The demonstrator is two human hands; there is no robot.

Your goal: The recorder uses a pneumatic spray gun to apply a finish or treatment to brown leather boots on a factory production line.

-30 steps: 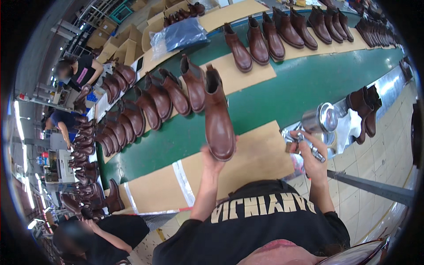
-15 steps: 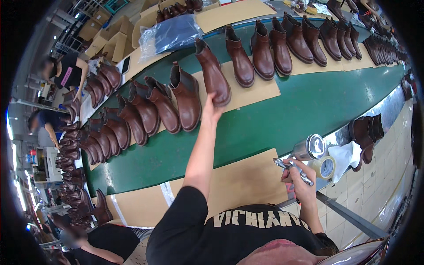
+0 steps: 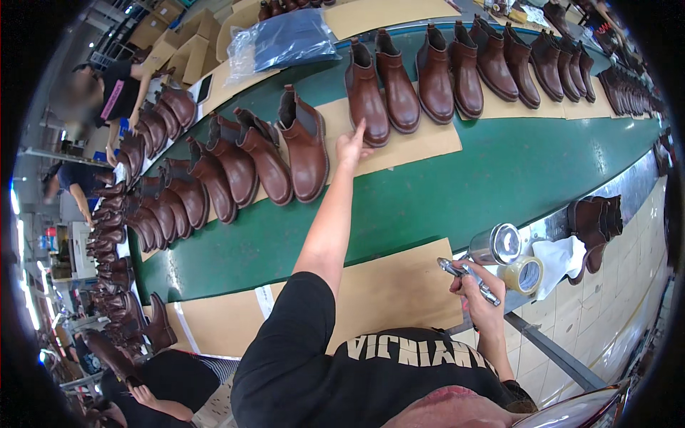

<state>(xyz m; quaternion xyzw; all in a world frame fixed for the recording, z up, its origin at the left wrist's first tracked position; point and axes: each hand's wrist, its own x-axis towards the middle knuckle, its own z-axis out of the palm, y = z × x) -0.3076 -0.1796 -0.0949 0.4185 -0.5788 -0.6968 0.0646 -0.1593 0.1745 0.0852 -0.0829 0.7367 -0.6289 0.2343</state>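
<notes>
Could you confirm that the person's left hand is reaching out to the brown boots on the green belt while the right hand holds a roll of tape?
Not quite. In the head view the right hand holds a slim metal tool, not the tape roll, which sits beside it at the belt's edge. The left hand does reach out to the brown boots on the green belt.

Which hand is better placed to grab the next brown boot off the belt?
Left. The left hand is stretched out beside the brown boot, empty; the right hand holds a metal tool near the body.
</notes>
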